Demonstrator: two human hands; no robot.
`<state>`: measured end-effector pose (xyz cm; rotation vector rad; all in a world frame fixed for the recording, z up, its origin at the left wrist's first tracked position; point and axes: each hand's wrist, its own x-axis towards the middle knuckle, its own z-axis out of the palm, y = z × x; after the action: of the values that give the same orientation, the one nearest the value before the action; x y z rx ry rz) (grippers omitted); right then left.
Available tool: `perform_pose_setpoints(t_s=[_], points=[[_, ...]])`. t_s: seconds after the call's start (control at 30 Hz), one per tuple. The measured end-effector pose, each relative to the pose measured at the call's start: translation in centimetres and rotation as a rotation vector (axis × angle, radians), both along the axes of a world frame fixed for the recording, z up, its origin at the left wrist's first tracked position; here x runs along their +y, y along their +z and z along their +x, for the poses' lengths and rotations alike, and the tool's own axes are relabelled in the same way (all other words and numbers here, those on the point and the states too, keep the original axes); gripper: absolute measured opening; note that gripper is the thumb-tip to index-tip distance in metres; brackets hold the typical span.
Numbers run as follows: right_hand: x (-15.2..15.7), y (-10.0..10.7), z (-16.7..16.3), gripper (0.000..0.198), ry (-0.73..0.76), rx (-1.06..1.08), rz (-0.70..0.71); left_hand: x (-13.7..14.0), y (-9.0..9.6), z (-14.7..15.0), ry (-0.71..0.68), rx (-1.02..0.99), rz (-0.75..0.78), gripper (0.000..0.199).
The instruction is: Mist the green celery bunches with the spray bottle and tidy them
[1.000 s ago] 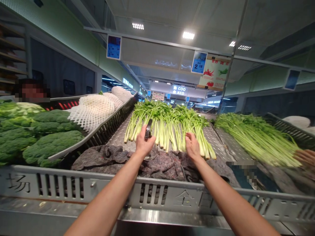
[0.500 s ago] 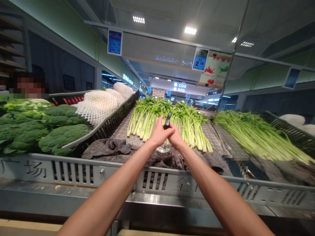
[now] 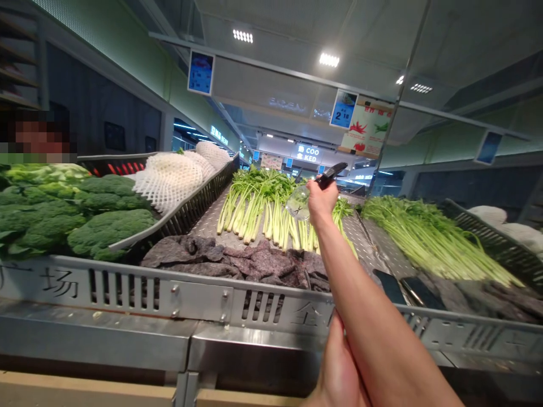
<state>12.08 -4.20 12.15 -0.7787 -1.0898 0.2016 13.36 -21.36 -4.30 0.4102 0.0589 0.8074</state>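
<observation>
My right hand (image 3: 323, 198) is wrapped round a clear spray bottle (image 3: 298, 204) with a black spray head (image 3: 333, 175). The bottle is tilted, held out over rows of celery (image 3: 275, 217) with pale stalks toward me and leaves at the back. Low in the view, my left hand (image 3: 339, 367) lies against the underside of my right forearm. Its thumb points up; the other fingers are hidden behind the arm. Below the celery stalks, a crumpled dark grey cloth (image 3: 263, 263) runs along the front of the display.
Broccoli (image 3: 110, 226) and net-wrapped white produce (image 3: 172, 175) fill the left side, parted by a black crate wall (image 3: 199, 195). A grey slotted rail (image 3: 199, 299) edges the front. On the right, a mirror (image 3: 449, 181) reflects the celery. A dark phone-like slab (image 3: 389, 287) lies beside it.
My right hand has lifted the spray bottle up and to the right. My left hand has come off the bottle and dropped back toward me, down to my right forearm.
</observation>
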Motion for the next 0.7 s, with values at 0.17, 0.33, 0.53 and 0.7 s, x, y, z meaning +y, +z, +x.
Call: perform_pose_setpoints(t_s=[0.17, 0.33, 0.53, 0.7], points=[[-0.3, -1.0, 0.1, 0.027, 0.011, -0.069, 0.014, 1.5, 3.0, -2.3, 0.104, -0.099, -0.017, 0.057], [-0.6, -1.1, 1.9, 0.026, -0.018, -0.144, 0.098, 6.2, 5.6, -6.8, 0.502, -0.171, 0.011, 0.054], [1.4, -3.4, 6.1, 0.023, -0.16, -0.189, 0.016, 13.8, 8.1, -13.0, 0.922, 0.641, 0.541, 0.063], [2.5, -5.4, 7.7, 0.023, -0.158, -0.249, -0.086, 18.0, 6.9, -15.1, 1.237, 1.576, 0.924, 0.059]])
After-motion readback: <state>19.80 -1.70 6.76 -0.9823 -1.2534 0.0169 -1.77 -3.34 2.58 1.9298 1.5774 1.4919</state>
